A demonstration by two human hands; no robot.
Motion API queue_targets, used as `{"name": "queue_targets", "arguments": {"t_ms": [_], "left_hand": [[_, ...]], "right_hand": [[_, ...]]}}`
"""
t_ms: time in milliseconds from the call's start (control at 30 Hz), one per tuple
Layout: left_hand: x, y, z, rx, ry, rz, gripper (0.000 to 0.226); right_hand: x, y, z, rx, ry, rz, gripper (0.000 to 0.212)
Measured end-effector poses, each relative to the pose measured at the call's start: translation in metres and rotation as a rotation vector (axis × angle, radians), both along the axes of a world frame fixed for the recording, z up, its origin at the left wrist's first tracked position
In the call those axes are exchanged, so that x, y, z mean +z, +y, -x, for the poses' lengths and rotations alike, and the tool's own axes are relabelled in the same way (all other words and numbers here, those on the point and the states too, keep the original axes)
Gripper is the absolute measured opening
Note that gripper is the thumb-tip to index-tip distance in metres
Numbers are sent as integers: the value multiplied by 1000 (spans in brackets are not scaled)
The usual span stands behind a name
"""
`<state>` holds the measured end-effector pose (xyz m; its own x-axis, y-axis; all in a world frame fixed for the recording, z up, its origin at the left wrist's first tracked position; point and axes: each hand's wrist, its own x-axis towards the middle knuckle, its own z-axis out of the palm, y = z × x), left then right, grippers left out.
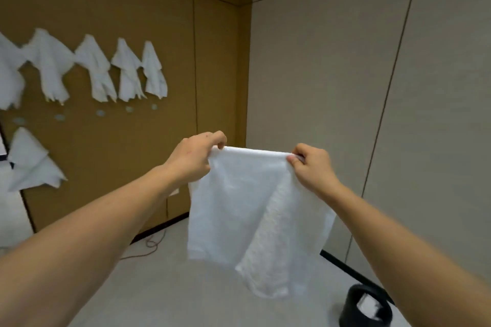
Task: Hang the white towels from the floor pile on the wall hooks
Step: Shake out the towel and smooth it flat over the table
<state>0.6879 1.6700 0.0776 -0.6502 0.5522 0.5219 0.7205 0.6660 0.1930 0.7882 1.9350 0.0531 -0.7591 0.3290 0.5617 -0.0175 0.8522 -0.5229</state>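
At centre frame, the left hand (195, 158) and right hand (310, 167) are each pinching a top corner of a white towel (239, 207), stretching its upper edge taut, probably to find a hanging point. Hung towels (127, 69) are crowding the brown wall (159, 21) at upper left; round hooks (101, 113) below them are sitting bare.

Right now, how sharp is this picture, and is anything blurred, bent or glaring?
Head view: the held towel and both hands, left hand and right hand, look slightly soft; the hung towels on the brown wall are blurrier; wide-angle distortion bends the wall panel seams; lighting is even, with no glare or hard shadows.
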Motion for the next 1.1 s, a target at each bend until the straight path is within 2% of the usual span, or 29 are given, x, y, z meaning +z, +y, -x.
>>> {"name": "queue_targets", "arguments": {"t_ms": [67, 233, 333, 400, 467, 633, 833, 1000, 1100], "left_hand": [[3, -5, 30, 32, 30, 55, 49], [-5, -27, 97, 201, -6, 141, 64], [-14, -45, 141, 319, -67, 143, 63], [-19, -59, 175, 391, -86, 155, 47], [-23, -78, 213, 458, -112, 122, 18], [-25, -132, 311, 527, -162, -33, 4], [-24, -213, 416, 547, -189, -26, 32], [-38, -266, 484, 597, -131, 133, 54], [-50, -301, 532, 682, -170, 108, 54]], "right_hand": [[5, 2, 45, 57, -11, -16, 20], [6, -13, 146, 197, -48, -27, 19], [3, -37, 205, 279, -65, -32, 18], [0, -58, 246, 330, -78, -41, 18], [-1, -81, 288, 373, -84, -58, 16], [-4, -142, 404, 458, -84, -83, 17], [-5, -218, 534, 546, -145, -106, 21], [-13, -287, 635, 647, -172, -105, 28], [-21, -327, 694, 692, -167, -80, 31]]}}
